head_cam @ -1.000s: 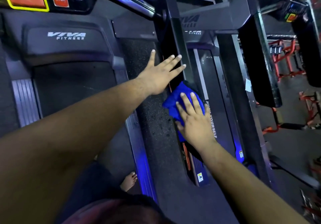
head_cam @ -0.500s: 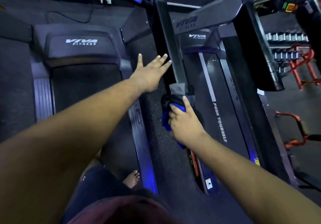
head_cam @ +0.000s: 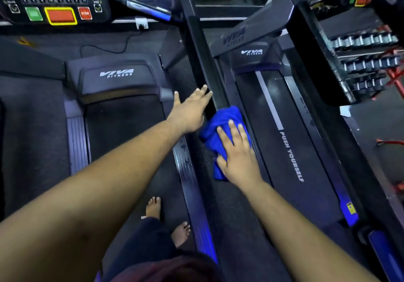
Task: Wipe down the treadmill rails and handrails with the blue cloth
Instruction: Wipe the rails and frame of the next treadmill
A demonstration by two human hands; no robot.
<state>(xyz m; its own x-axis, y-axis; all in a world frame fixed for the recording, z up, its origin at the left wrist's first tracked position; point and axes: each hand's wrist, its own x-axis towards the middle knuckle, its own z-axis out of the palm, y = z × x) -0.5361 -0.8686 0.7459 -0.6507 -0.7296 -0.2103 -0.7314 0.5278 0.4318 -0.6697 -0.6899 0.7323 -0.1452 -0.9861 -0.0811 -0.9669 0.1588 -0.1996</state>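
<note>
My right hand (head_cam: 237, 153) lies flat on the bunched blue cloth (head_cam: 220, 126), pressing it onto the left side rail of the right-hand treadmill, just below the end of a black handrail (head_cam: 204, 63). My left hand (head_cam: 191, 110) is stretched out with its fingers apart, fingertips touching the lower end of that handrail, holding nothing. The right side rail (head_cam: 192, 185) of the treadmill I stand on runs between my arms, with water drops on it. Its belt (head_cam: 122, 128) is under my bare feet.
The console (head_cam: 54, 3) with green, orange and red buttons is at top left. A second treadmill belt (head_cam: 290, 150) reading PUSH YOURSELF is to the right. A dumbbell rack (head_cam: 367, 63) stands at far right. A dark floor strip (head_cam: 220, 216) separates the two machines.
The view has tilted up, showing the console. My right hand has opened flat on the cloth, which is spread out more. My left hand has reached the handrail's end.
</note>
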